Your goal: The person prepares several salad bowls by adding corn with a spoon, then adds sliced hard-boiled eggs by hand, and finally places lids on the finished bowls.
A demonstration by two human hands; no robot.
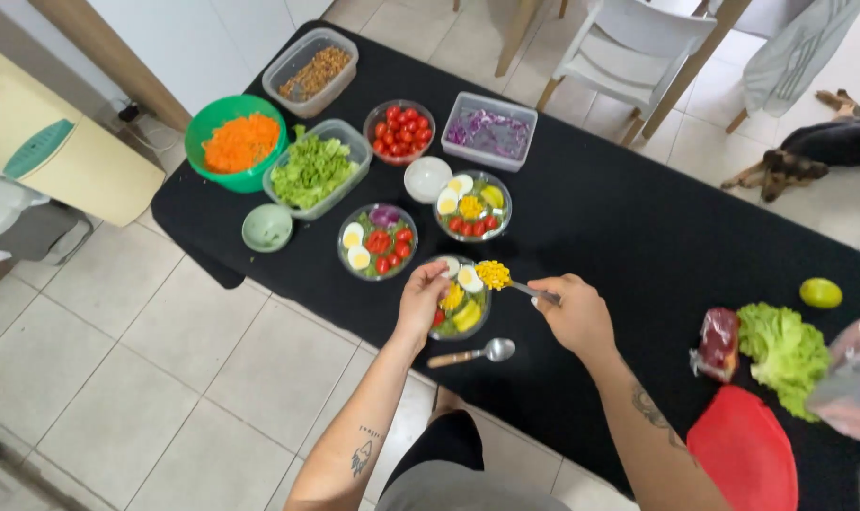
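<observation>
Head view, looking down on a black table [638,218] set with salad ingredients.

Right hand [574,312]: fingers closed around the handle of a spoon [517,284], whose bowl carries a heap of yellow corn [493,274]. The corn sits above the far rim of the near bowl [460,301].

Left hand [422,298]: fingers bent and drawn together at the left rim of the near bowl, touching it; whether they pinch anything cannot be told.

Near bowl: clear, holding egg halves, corn, tomato and yellow pieces. It stands at the table's front edge, between the two hands.

Second spoon [472,355]: wooden handle, metal bowl, lying on the table just in front of the near bowl, untouched.

Two further filled bowls: one [378,241] to the left, one [472,205] beyond.

Back row, left to right: green bowl of grated carrot [238,142], tub of lettuce [313,170], bowl of cherry tomatoes [399,131], tub of red cabbage [489,132]. A tub of brown grains [311,74] stands at the far corner.

Small dishes: pale green [267,227], white [427,178].

Right end of the table: loose lettuce head [785,350], lime [821,293], red lid [744,452].

Floor: a dog [818,151] lies beside a white chair [629,47].
</observation>
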